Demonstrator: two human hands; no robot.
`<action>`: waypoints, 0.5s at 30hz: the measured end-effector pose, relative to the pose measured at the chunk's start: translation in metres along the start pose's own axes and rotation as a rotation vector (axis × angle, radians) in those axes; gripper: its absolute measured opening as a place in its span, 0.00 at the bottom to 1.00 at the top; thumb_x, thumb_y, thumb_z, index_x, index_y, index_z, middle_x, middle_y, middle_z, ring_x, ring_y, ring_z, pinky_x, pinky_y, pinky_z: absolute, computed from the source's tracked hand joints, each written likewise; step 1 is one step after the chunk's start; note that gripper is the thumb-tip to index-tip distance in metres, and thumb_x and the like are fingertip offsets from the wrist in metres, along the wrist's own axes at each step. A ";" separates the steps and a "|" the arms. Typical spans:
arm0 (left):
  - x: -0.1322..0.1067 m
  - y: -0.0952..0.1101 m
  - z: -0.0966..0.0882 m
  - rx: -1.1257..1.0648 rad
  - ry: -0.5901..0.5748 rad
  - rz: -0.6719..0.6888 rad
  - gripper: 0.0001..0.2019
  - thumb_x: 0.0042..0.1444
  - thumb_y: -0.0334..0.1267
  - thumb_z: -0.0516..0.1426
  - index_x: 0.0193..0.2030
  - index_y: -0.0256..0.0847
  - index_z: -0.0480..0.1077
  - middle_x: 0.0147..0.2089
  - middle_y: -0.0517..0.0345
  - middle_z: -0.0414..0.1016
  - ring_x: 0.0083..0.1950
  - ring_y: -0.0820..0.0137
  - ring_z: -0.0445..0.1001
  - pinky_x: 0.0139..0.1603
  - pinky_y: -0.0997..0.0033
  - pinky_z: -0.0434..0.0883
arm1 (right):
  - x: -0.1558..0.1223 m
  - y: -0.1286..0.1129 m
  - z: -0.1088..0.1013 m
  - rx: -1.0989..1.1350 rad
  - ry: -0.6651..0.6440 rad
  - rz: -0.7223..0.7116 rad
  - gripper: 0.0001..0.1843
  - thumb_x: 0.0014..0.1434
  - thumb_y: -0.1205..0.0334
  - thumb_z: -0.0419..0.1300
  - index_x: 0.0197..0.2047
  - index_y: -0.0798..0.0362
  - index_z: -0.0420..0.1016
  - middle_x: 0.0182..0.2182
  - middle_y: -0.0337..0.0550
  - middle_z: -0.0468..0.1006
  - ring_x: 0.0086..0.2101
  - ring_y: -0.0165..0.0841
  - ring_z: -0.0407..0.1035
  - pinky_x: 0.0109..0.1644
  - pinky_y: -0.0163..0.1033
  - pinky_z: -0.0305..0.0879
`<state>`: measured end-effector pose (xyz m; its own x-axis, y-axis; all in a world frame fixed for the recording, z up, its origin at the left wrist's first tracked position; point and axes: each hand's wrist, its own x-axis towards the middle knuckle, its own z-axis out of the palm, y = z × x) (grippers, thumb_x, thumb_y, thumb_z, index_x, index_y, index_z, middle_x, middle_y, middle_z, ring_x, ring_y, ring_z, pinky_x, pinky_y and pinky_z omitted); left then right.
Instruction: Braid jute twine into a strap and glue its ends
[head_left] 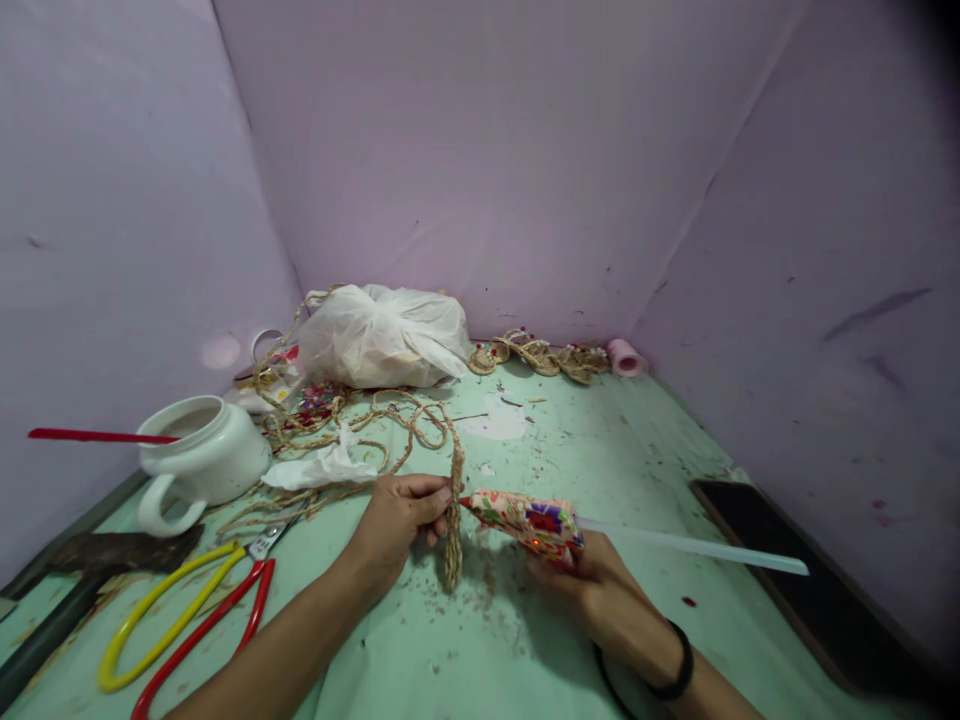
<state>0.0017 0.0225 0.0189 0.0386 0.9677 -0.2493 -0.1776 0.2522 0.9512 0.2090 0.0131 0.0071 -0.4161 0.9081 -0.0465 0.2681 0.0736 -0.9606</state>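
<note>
Between thumb and fingers, my left hand (409,520) pinches a coiled piece of braided straw cord (455,540), seen edge-on above the table. A long tail of the same cord (411,432) loops away behind it. My right hand (592,590) is wrapped round the handle of a glue gun (525,515) covered in floral material. Its red nozzle points left, at or very near the coil's right side; contact is hard to tell. A translucent glue stick (697,545) juts from the gun's back, and a small orange light glows on its body.
At left lie yellow-and-red-handled scissors (259,560), a hammer (97,570) and a white mug (217,465) with a red stick. Behind are crumpled tissue (326,465), a white plastic bag (386,340), straw pieces (536,352) and a pink roll (624,358). A dark flat slab (795,570) lies right.
</note>
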 end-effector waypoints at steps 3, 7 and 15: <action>0.001 -0.001 -0.001 0.001 -0.007 -0.008 0.12 0.38 0.41 0.63 0.23 0.32 0.72 0.15 0.62 0.64 0.17 0.80 0.59 0.17 0.80 0.54 | 0.000 -0.005 0.001 0.007 0.014 -0.015 0.11 0.50 0.64 0.58 0.38 0.54 0.77 0.33 0.41 0.77 0.36 0.39 0.68 0.41 0.39 0.63; 0.000 0.000 -0.001 -0.008 -0.010 -0.030 0.13 0.37 0.41 0.64 0.23 0.31 0.71 0.15 0.62 0.65 0.17 0.80 0.59 0.16 0.80 0.55 | 0.003 -0.011 -0.005 -0.013 0.131 -0.026 0.12 0.49 0.57 0.59 0.34 0.55 0.76 0.28 0.43 0.76 0.32 0.38 0.68 0.37 0.40 0.63; -0.006 -0.003 0.006 -0.057 -0.045 -0.076 0.14 0.36 0.41 0.64 0.26 0.34 0.68 0.16 0.63 0.67 0.15 0.80 0.60 0.15 0.81 0.56 | 0.018 -0.004 -0.045 0.002 0.433 0.202 0.16 0.45 0.49 0.59 0.22 0.51 0.59 0.12 0.31 0.62 0.15 0.26 0.54 0.19 0.33 0.51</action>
<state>0.0080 0.0165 0.0190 0.0979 0.9454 -0.3109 -0.2280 0.3254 0.9177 0.2398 0.0480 0.0223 0.0451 0.9924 -0.1141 0.3044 -0.1224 -0.9447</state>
